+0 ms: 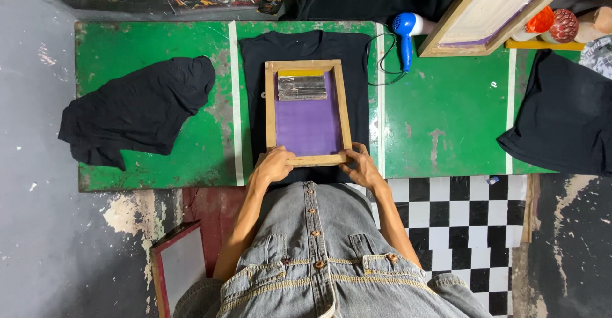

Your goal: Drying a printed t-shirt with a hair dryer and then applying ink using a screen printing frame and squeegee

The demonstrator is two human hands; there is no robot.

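The wooden screen-printing frame (308,112) with its purple mesh lies flat on a black T-shirt (306,45) spread over the middle of the green table (446,114), and you grip its near rail with both hands. Starting at the far left, a crumpled black garment (137,110) sits on the green surface, well apart from the frame, just past a pale stripe painted across the table. Below it, on the floor beside your left leg, a red-edged board (178,264) leans upright. Your left hand (274,165) closes over the near-left corner of the frame, fingers curled on the wood. Inside the frame, at its far end, a squeegee (301,87) rests across the mesh with a yellow strip just behind it. Your right hand (361,165) clasps the near-right corner, thumb on top of the rail. Further right, a blue hair dryer (406,34) lies near the table's back edge, a second, larger frame (491,8) leans beside it, and another black garment (564,117) hangs over the right end.
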